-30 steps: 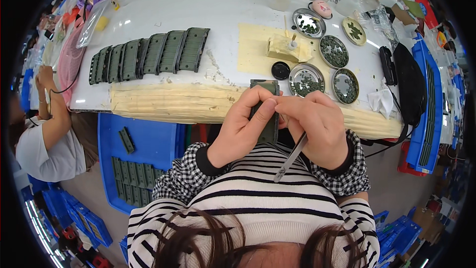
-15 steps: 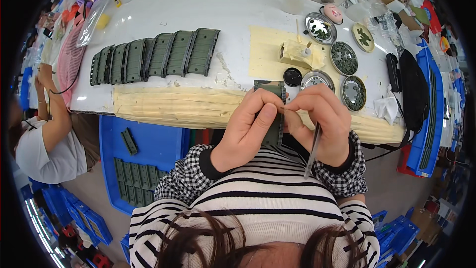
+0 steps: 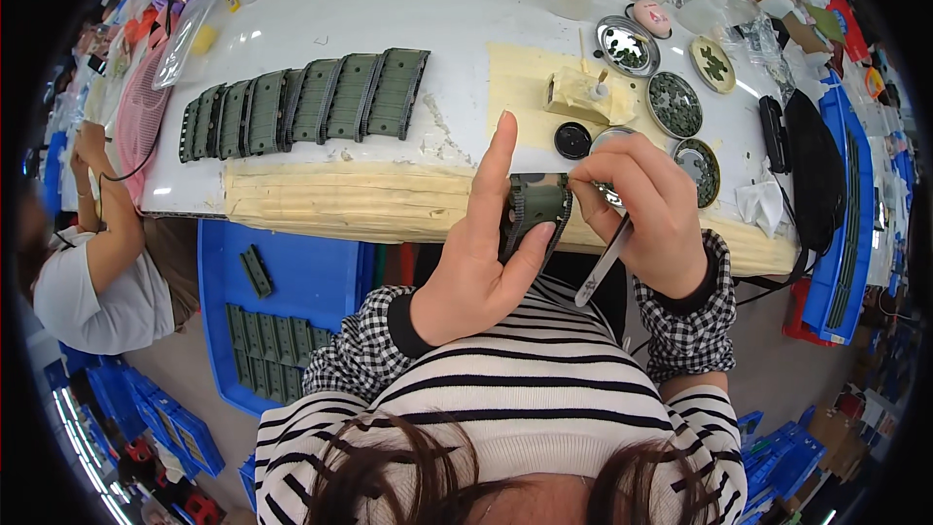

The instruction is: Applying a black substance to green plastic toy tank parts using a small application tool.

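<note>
A dark green moulded plastic panel (image 3: 540, 200), with ribbed side edges and a camouflage-coloured far end, is held over the table's front edge. My left hand (image 3: 471, 282) grips it from the left. Its thumb lies along the panel's face, the index finger sticks up straight, and the other fingers are hidden behind. At the panel's upper right corner, my right hand (image 3: 656, 219) has its thumb and index finger pinched together; anything tiny between them is hidden. Metal tweezers (image 3: 604, 264) are tucked in that same hand, slanting down toward my body.
Several similar green panels (image 3: 326, 97) stand in a row on the table. Dishes of small green pieces (image 3: 673, 104), a black round lid (image 3: 572, 140) and a taped block (image 3: 578, 94) lie at the right. Below left, a blue bin (image 3: 219, 331) holds more panels. Another person (image 3: 97, 272) sits at far left.
The panel has tipped and shifted slightly right. My left index finger has lifted off it and straightened. My right hand has moved right, to the panel's upper corner, with the tweezers still held.
</note>
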A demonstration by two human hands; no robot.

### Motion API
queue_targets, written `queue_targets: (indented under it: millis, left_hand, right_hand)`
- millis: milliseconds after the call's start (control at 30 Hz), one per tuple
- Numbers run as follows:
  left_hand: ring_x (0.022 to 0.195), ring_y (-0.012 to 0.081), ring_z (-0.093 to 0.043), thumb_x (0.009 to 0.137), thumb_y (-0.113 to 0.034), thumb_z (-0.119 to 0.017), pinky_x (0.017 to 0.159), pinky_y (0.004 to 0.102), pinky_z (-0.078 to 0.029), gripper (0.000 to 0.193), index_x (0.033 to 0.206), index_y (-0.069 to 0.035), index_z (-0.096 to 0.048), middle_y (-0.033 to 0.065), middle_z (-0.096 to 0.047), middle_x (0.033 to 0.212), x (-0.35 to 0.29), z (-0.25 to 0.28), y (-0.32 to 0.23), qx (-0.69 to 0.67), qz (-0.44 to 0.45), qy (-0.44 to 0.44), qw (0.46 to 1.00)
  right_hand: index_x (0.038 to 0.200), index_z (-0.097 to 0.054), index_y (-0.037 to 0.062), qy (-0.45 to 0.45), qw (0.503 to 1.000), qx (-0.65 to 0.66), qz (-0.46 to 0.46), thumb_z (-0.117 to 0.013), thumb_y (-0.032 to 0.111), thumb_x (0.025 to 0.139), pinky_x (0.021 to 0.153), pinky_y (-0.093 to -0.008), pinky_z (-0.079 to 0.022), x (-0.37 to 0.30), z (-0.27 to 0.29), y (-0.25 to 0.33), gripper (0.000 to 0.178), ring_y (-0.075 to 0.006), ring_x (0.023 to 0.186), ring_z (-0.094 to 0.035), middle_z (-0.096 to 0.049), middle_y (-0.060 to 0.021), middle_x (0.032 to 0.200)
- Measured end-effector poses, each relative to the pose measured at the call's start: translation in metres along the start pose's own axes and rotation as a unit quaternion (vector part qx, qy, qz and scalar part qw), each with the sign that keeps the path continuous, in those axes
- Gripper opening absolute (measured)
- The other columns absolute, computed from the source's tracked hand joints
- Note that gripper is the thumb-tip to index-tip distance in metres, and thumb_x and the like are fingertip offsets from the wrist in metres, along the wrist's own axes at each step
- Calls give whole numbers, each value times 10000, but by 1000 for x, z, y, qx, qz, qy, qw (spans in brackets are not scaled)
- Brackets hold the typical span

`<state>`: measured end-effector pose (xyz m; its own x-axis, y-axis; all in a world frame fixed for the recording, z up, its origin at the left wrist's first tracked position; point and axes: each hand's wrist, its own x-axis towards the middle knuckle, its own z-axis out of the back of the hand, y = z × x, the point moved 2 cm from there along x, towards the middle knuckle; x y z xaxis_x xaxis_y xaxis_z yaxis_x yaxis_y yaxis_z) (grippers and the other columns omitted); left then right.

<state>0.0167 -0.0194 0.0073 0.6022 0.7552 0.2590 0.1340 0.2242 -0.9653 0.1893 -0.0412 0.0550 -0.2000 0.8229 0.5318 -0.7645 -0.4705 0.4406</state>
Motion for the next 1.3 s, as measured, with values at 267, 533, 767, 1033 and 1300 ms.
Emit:
queue_targets:
  millis: [267, 533, 767, 1033, 1300]
  left_hand:
    - [1038, 251, -557, 897, 33, -491, 926, 317, -425, 780, 1501, 15, 3, 227, -404, 1381, -2, -3, -4, 30, 21, 23, 999]
    - [969, 175, -579, 922, 43, -439, 835, 300, -502, 788, 1505, -64, 80, 179, -534, 1203, 1, -6, -2, 0, 45, 24, 999]
    - [891, 140, -595, 938, 28, -449, 807, 284, -524, 751, 1511, -73, 26, 191, -552, 1232, 17, -2, 1, -145, 113, -22, 983]
    - [877, 181, -634, 937, -5, -461, 818, 351, -555, 671, 1498, -91, -103, 222, -510, 1284, 26, -4, 7, -191, 131, -41, 972]
    - [899, 173, -635, 937, 4, -455, 829, 345, -554, 642, 1484, -64, -127, 233, -505, 1294, 24, 4, 8, -179, 123, -29, 976]
  right_hand:
    - [956, -609, 10, 42, 994, -83, 55, -650, 23, 673, 602, -303, -466, -13, 5, 4, 286, -220, 677, -559, -574, -83, 904]
    - [1010, -623, -13, -3, 999, -37, 9, -669, -8, 656, 642, -307, -483, -32, 0, 8, 358, -242, 736, -591, -585, -119, 951]
    - [930, -640, -3, -114, 957, -112, -242, -659, -44, 811, 513, -267, -397, -63, 57, -53, 127, -168, 645, -553, -598, -93, 812]
    - [876, -650, 23, -16, 945, -150, -290, -689, 21, 790, 551, -316, -452, -80, 68, -86, 94, -238, 646, -586, -601, -82, 802]
    - [863, -650, 19, -4, 950, -169, -264, -681, 15, 790, 540, -314, -446, -79, 63, -91, 80, -238, 620, -583, -595, -78, 793]
